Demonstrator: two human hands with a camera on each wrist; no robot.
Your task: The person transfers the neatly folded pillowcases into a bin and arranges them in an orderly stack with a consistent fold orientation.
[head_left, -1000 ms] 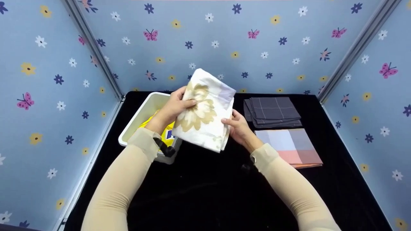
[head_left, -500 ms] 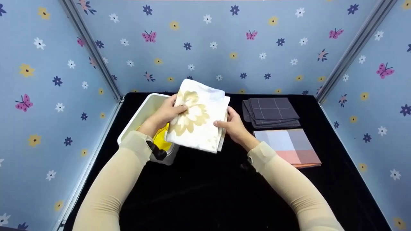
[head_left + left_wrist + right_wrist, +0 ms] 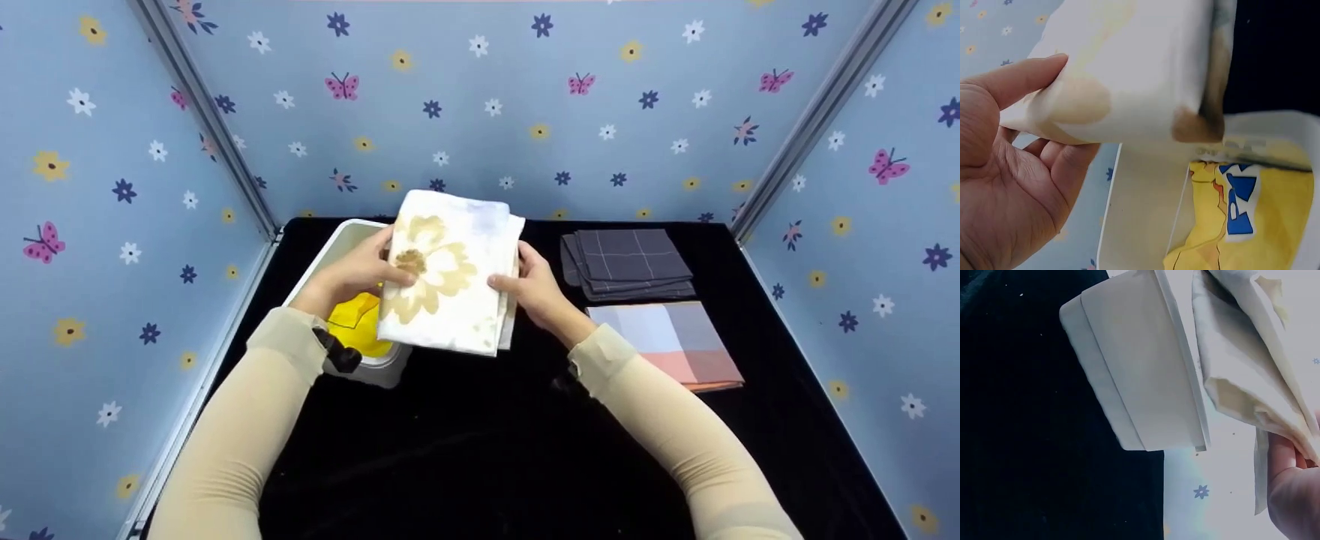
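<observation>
A folded white cloth (image 3: 450,300) with a tan flower print is held up in the air between both hands. At its left edge my left hand (image 3: 356,270) pinches it, thumb on the front and fingers behind; the left wrist view shows this grip on the cloth (image 3: 1123,84) closely. My right hand (image 3: 544,289) pinches the opposite edge, where the folded layers fan slightly apart. Behind and below the left hand stands a white plastic bin (image 3: 330,255) with a yellow cloth (image 3: 356,326) inside. In the left wrist view the yellow cloth (image 3: 1280,214) carries a blue and white print.
Dark grey checked cloths (image 3: 634,259) lie folded in a stack at the back right. In front of them rests a folded plaid cloth (image 3: 675,337) in grey, white and coral. A black cover (image 3: 450,442) spreads over the table, and flower-patterned panels (image 3: 480,97) enclose it.
Both hands have carried the white cloth left and somewhat lower, toward the front of the bin. Its tilt has lessened, so it hangs more upright. The stacks on the right stay put.
</observation>
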